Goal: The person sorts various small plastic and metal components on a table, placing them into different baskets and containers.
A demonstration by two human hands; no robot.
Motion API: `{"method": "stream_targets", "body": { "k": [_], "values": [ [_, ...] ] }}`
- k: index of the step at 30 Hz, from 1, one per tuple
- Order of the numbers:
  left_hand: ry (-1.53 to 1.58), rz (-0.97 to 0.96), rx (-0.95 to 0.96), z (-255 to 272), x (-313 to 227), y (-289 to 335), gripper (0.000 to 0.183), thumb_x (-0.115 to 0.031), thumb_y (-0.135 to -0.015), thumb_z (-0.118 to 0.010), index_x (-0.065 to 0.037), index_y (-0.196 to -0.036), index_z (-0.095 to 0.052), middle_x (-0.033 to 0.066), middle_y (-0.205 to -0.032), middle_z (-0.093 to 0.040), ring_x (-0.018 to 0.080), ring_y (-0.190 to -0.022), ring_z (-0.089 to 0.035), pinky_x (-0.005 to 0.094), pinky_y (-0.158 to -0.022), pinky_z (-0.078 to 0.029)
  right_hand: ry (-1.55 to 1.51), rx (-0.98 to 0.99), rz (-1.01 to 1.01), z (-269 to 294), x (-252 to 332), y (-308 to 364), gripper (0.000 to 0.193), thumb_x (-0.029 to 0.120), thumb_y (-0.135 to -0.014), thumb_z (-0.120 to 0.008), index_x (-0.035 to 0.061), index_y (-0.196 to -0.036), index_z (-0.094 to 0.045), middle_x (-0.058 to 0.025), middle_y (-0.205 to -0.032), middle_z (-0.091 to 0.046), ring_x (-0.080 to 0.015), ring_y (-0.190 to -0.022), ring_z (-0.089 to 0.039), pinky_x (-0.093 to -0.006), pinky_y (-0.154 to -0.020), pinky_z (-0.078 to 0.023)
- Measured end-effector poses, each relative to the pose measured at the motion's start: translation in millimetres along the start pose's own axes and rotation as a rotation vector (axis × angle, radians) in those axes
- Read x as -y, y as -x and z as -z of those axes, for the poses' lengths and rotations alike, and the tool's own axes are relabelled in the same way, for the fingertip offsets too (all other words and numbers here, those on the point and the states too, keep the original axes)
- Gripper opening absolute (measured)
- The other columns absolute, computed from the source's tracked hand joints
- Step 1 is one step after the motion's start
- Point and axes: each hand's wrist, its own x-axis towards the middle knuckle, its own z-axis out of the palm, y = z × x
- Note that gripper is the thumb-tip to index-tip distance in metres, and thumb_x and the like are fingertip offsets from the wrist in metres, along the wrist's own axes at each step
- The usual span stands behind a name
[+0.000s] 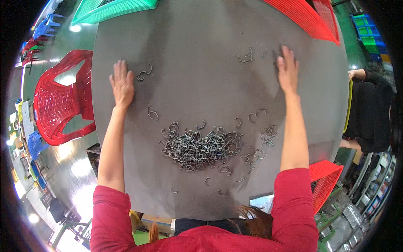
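My left hand lies flat on the left side of the grey tabletop, fingers stretched out and nothing in it. Beside its fingertips are a few small bent metal hooks. Far to the right, my right hand is also extended with fingers apart, holding nothing. A few more loose hooks lie to the left of it. Between my forearms, closer to me, rests a dense pile of C-shaped wire hooks. Single hooks are scattered around the pile, mostly on its right.
A green basket stands at the far left edge, a red basket at the far right. Another red basket is by my right elbow. A red plastic chair stands left; a person in black is at the right.
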Motion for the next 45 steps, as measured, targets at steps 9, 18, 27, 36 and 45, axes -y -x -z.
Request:
{"method": "stream_targets", "body": {
  "k": [9, 18, 27, 36, 45],
  "values": [
    [0.434, -0.578, 0.582, 8.2, -144.7, 104.3, 0.059, -0.040, -0.091, -0.038, -0.009, -0.140, -0.030, 0.0073, -0.147, -0.028, 0.0261, -0.138, -0.017, 0.0457, -0.112, -0.009, -0.424, 0.503, 0.427, -32.8, 166.8, 134.9, 0.050, 0.034, -0.084, -0.058, 0.0176, -0.130, -0.048, -0.0053, -0.135, -0.046, -0.0261, -0.128, -0.039, -0.0436, -0.109, -0.026],
    [0.121, -0.074, 0.219, 39.4, -14.4, 137.4, 0.052, -0.040, -0.098, -0.016, -0.016, -0.143, -0.026, 0.0011, -0.150, -0.022, 0.0212, -0.141, -0.008, 0.0439, -0.112, -0.002, 0.217, -0.030, -0.200, 69.9, 9.3, 230.0, 0.040, 0.022, -0.091, -0.046, 0.0115, -0.129, -0.048, -0.0083, -0.135, -0.046, -0.0292, -0.132, -0.031, -0.0422, -0.107, -0.024],
    [0.323, -0.623, 0.508, 20.4, -134.3, 179.2, 0.056, -0.043, -0.096, -0.017, -0.012, -0.142, -0.029, 0.0044, -0.147, -0.029, 0.0208, -0.138, -0.019, 0.0411, -0.113, -0.005, -0.100, 0.199, 0.205, -30.7, 186.4, 246.0, 0.048, 0.045, -0.093, -0.039, 0.0190, -0.133, -0.044, -0.0012, -0.138, -0.044, -0.0203, -0.131, -0.035, -0.0400, -0.111, -0.021],
    [0.490, 0.054, 0.009, 77.5, -75.3, 290.5, 0.045, -0.031, -0.098, -0.024, -0.013, -0.134, -0.042, 0.0047, -0.141, -0.040, 0.0239, -0.137, -0.023, 0.0432, -0.112, -0.006, -0.105, -0.039, -0.075, 16.2, 174.9, 309.4, 0.039, 0.026, -0.092, -0.048, 0.0135, -0.130, -0.048, -0.0059, -0.135, -0.047, -0.0247, -0.132, -0.034, -0.0433, -0.110, -0.019],
    [0.652, 0.172, -0.143, 37.6, -151.6, 335.9, 0.036, -0.023, -0.096, -0.036, -0.008, -0.125, -0.051, 0.0106, -0.128, -0.052, 0.0276, -0.127, -0.040, 0.0397, -0.108, -0.024, -0.335, 0.079, 0.074, -56.1, 279.7, 351.1, 0.047, 0.037, -0.089, -0.053, 0.0110, -0.128, -0.048, -0.0086, -0.126, -0.053, -0.0245, -0.124, -0.045, -0.0420, -0.106, -0.028]
  ]
}}
